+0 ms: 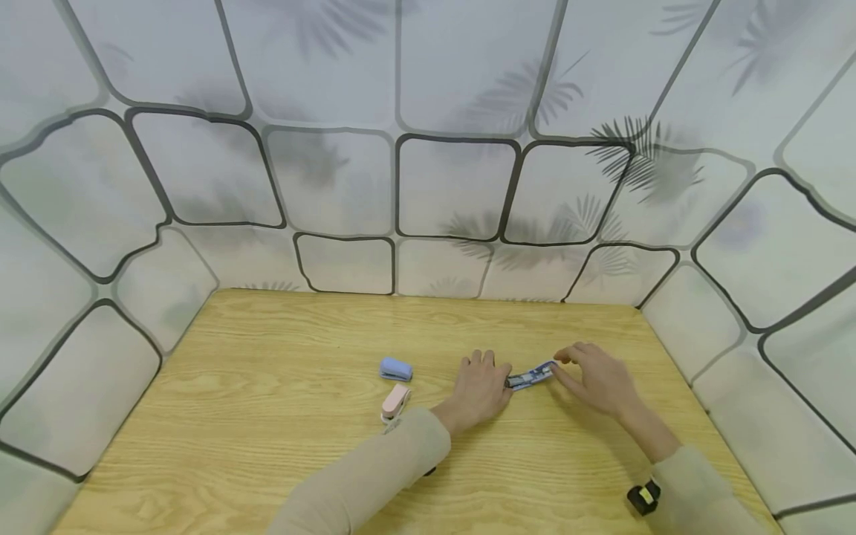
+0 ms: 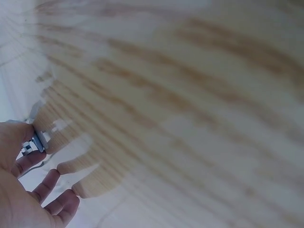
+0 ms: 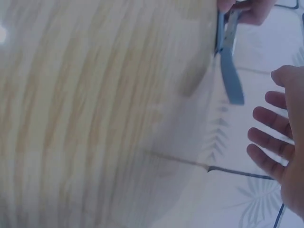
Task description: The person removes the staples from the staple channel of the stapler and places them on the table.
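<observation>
A blue stapler, swung open lengthwise with its metal rail showing, is above the wooden table right of centre. My left hand pinches its near end between thumb and index finger, while the other fingers spread loosely. In the left wrist view only a small part of the stapler shows beside the thumb. The right hand is by the stapler's far end. In the right wrist view a gap separates that hand from the stapler's blue cover, and its fingers are relaxed.
Left of the left hand, a small closed blue stapler and a pink stapler lie on the wooden table. A patterned fabric wall encloses the table at the back and sides.
</observation>
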`<state>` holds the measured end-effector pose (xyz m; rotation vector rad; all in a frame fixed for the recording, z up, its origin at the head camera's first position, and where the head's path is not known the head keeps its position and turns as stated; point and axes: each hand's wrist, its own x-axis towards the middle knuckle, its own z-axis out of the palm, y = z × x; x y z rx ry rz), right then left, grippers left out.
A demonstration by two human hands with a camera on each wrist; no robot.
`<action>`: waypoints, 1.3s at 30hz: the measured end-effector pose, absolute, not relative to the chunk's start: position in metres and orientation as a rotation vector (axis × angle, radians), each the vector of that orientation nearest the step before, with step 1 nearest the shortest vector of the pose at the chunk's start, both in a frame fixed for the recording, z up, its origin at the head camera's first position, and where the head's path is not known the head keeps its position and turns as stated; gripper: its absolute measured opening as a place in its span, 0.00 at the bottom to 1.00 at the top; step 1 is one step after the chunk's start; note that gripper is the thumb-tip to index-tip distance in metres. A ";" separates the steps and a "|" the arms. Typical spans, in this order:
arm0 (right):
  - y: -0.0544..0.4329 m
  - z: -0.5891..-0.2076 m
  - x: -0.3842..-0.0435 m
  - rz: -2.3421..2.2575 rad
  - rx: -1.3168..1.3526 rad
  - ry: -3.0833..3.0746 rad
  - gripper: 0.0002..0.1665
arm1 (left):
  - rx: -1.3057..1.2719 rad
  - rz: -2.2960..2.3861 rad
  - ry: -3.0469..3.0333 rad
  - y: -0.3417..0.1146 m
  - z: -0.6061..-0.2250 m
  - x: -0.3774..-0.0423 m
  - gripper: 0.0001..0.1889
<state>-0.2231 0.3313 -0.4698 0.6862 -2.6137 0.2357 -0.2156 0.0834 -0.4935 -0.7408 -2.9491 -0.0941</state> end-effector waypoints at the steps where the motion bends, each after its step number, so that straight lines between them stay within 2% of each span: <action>1: 0.328 -0.467 -0.221 0.295 0.647 -2.651 0.11 | -0.740 -0.095 -2.953 0.084 -0.494 -0.216 0.17; 11: 0.306 -0.444 -0.209 0.975 0.341 -2.885 0.15 | -0.722 -0.097 -2.968 0.085 -0.494 -0.216 0.18; 19: 0.292 -0.445 -0.210 1.557 0.101 -2.942 0.20 | -0.714 -0.085 -2.951 0.086 -0.494 -0.217 0.14; 26: 0.281 -0.457 -0.214 1.757 -0.098 -2.931 0.21 | -0.727 -0.084 -2.934 0.086 -0.496 -0.217 0.13; 39: 0.264 -0.474 -0.210 1.791 -0.186 -2.850 0.18 | -0.707 -0.047 -2.950 0.088 -0.496 -0.216 0.16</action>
